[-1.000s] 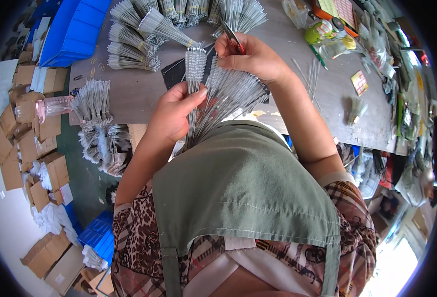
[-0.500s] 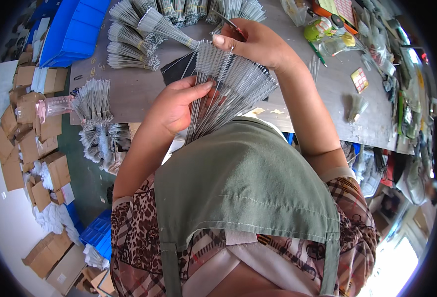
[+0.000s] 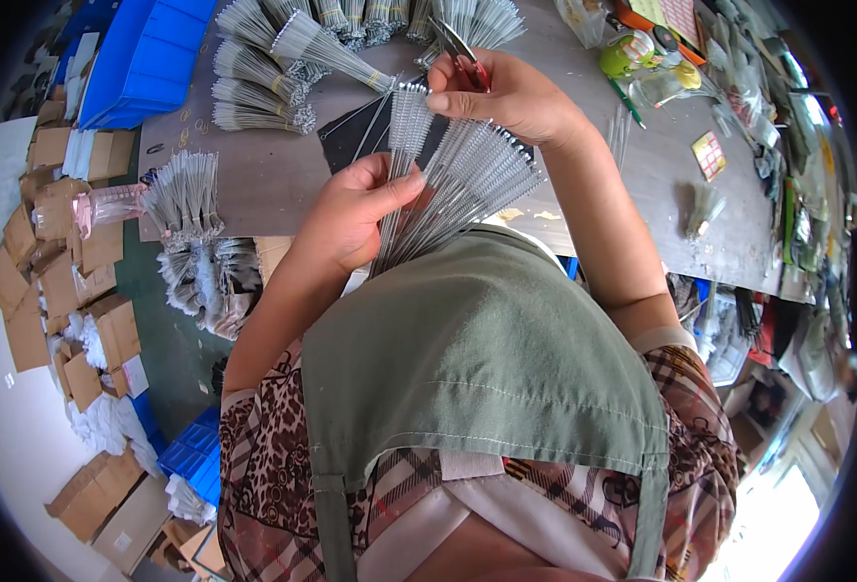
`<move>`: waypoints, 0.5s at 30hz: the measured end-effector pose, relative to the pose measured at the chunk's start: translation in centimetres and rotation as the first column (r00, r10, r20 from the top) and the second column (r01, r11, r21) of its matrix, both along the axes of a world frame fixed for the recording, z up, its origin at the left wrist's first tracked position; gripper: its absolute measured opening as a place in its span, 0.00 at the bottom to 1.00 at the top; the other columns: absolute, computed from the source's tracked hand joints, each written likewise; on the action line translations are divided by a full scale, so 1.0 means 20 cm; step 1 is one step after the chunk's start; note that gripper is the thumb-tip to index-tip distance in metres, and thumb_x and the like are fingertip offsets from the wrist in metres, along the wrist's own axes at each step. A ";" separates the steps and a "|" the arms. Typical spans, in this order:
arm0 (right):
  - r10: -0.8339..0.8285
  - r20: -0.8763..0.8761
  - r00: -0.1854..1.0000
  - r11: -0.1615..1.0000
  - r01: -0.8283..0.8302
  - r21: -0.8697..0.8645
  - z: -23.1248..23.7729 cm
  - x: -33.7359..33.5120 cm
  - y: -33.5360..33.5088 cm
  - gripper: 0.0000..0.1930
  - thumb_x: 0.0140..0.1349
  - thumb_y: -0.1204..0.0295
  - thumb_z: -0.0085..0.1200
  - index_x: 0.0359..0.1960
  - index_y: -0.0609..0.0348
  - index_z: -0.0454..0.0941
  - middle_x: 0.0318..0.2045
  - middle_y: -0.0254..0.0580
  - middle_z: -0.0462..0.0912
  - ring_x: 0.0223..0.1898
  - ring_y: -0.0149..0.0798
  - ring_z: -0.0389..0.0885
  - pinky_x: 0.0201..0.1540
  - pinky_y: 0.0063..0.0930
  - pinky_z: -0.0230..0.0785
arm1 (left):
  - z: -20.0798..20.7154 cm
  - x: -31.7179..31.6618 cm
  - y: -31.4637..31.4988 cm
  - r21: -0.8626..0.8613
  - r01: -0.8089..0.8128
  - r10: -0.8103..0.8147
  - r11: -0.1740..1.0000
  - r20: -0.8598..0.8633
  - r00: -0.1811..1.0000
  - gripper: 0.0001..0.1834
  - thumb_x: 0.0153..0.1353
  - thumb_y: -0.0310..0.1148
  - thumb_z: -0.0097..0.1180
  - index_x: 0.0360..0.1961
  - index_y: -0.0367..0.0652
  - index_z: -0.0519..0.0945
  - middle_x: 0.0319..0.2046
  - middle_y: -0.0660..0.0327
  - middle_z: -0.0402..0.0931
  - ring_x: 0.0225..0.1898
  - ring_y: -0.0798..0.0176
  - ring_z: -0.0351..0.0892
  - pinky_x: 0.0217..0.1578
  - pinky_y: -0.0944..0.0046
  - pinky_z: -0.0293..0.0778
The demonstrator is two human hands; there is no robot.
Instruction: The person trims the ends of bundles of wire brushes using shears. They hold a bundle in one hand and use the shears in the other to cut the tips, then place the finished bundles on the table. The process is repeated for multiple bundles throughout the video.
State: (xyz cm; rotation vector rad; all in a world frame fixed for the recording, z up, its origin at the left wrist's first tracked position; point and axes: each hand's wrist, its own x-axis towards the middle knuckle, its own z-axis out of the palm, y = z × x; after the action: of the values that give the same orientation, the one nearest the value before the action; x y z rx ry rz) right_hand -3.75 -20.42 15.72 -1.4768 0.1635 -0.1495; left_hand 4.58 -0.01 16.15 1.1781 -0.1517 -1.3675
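Note:
A fan of thin wire brushes (image 3: 477, 165) with grey bristled ends spreads out in front of my apron. My left hand (image 3: 368, 202) is closed round it, thumb across the wires, and a gap splits a narrow group at the left from the wider group at the right. Above the bristle tips, my right hand (image 3: 511, 97) holds a red-handled pair of scissors or pliers (image 3: 462, 56), its metal end pointing up and left. The right thumb and fingertips are near the tips of the brushes. A black pad (image 3: 346, 141) lies on the table behind them.
Banded brush bundles (image 3: 254, 102) lie across the table's far side, with more standing at the left edge (image 3: 184, 194). A blue bin (image 3: 147, 63) is at far left. On the right are a green pen (image 3: 627, 102), a clear container (image 3: 656, 87) and a small brush bundle (image 3: 705, 209).
The fan of brushes has parted into two groups, leaving a gap. My right hand has shifted slightly, and the red-handled tool now shows more of its metal end.

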 end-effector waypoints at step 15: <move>0.068 0.116 0.991 0.998 -0.069 0.000 0.02 -0.03 0.02 0.08 0.52 0.72 0.59 0.29 0.57 0.73 0.21 0.24 0.71 0.24 0.19 0.67 0.27 0.14 0.58 | 0.03 -0.02 0.01 -0.076 -0.026 0.021 0.997 -0.073 0.997 0.10 0.58 0.22 0.51 0.41 0.32 0.68 0.37 0.55 0.73 0.39 0.59 0.77 0.39 0.58 0.77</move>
State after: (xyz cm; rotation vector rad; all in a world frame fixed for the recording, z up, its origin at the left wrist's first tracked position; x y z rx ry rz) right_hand -4.37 -20.05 16.10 -1.4631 0.0193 -0.1787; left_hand 4.24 0.16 16.72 1.0616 -0.1374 -1.3697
